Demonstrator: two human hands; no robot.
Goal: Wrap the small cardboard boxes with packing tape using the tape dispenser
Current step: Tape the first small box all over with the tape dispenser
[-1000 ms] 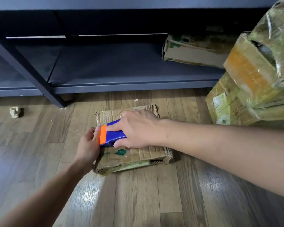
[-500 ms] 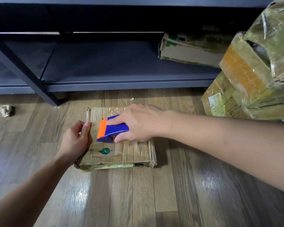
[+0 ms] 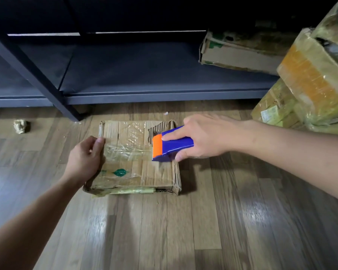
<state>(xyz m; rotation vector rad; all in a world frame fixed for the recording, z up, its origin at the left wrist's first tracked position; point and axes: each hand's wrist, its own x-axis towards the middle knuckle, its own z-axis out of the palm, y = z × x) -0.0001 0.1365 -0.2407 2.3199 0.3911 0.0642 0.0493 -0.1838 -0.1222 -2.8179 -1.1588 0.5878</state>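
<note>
A flat, worn cardboard box (image 3: 137,172) with a green leaf print lies on the wooden floor. My left hand (image 3: 84,158) grips its left edge, thumb pressing on the top face. My right hand (image 3: 203,137) grips a blue tape dispenser (image 3: 174,146) with an orange blade end, held over the box's right edge. A strip of clear tape (image 3: 125,151) stretches across the box top from my left thumb to the dispenser's blade.
A dark shelf unit (image 3: 144,94) runs along the back, with a battered box (image 3: 238,53) on its low shelf. Taped boxes (image 3: 310,78) are stacked at the right. A crumpled wad (image 3: 21,125) lies on the floor at left.
My right hand has pulled the dispenser rightward across the box, from the left part to the right edge, laying out tape. My left hand stays on the left edge.
</note>
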